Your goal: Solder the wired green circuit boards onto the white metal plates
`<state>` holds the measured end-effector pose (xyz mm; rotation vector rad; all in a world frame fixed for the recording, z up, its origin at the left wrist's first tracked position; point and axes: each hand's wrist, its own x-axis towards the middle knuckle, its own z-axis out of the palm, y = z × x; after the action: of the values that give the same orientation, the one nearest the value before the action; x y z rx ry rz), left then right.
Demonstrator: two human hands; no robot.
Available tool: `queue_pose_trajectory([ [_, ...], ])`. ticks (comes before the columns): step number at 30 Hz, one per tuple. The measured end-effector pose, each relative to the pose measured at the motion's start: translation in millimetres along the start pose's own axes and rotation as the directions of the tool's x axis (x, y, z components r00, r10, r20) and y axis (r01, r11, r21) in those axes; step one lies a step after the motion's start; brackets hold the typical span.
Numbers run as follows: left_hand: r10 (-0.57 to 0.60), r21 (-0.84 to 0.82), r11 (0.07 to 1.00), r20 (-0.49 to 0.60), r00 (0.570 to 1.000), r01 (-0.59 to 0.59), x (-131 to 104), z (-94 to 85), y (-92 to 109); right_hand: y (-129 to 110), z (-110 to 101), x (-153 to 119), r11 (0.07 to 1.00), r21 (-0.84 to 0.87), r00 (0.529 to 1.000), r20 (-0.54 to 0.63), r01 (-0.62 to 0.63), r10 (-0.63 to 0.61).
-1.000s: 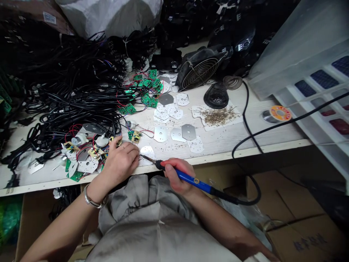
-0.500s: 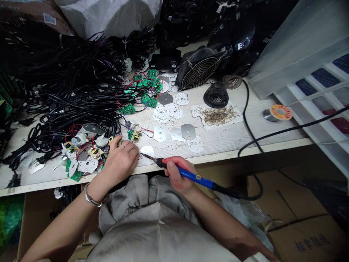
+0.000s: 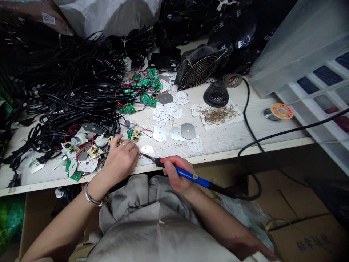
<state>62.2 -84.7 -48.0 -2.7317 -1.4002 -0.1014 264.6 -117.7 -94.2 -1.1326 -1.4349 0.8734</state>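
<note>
My right hand [image 3: 178, 174] is wrapped round the blue handle of a soldering iron [image 3: 192, 176]. The iron points left, and its tip is just beside the fingers of my left hand [image 3: 122, 156], over a white plate with small holes [image 3: 147, 151] at the table's front edge. My left hand is curled, palm down, its fingers bent together; what they hold is hidden beneath them. Close to its fingertips lies a small yellow and green circuit board [image 3: 135, 136] with red wires. Loose plates, motors and boards [image 3: 87, 165] are heaped to the left of this hand.
Black cables [image 3: 81, 96] pile up across the left. Silver and white plates [image 3: 188, 131] lie mid-table. A fan [image 3: 200, 69], an iron stand [image 3: 216, 95], brown debris on a white sheet [image 3: 238, 115] and a solder spool [image 3: 282, 111] are further right. The iron's cord [image 3: 300, 127] loops there.
The soldering iron and my right hand have shifted very slightly left. My left hand stays almost still in the same place.
</note>
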Motion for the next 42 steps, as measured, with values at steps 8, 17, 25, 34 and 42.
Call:
queue_pose_trajectory([
  [8, 0.001, 0.018, 1.0, -0.004, 1.0, -0.001, 0.2, 0.5, 0.5, 4.5, 3.4, -3.5, 0.996, 0.032, 0.995, -0.058, -0.084, 0.086],
  [17, -0.006, 0.025, 1.0, 0.014, 1.0, 0.006, -0.5, 1.6, -0.6, 14.4, 8.3, -10.4, 0.974, 0.16, 0.979, -0.101, -0.161, 0.178],
  [25, -0.024, 0.003, 1.0, 0.019, 1.0, 0.023, -1.2, 1.2, 0.3, 10.5, 9.1, -9.0, 0.907, 0.406, 0.975, -0.132, -0.111, 0.179],
  [34, -0.072, -0.052, 0.996, -0.073, 0.995, 0.069, -5.9, -2.9, 4.1, 12.8, 11.8, -8.5, 0.862, 0.504, 0.962, -0.201, -0.06, 0.185],
  [42, 0.003, 0.032, 0.999, -0.07, 0.998, -0.001, 18.2, -33.1, -2.7, 7.4, -7.5, 5.7, 0.907, 0.398, 0.909, -0.415, 0.14, 0.042],
])
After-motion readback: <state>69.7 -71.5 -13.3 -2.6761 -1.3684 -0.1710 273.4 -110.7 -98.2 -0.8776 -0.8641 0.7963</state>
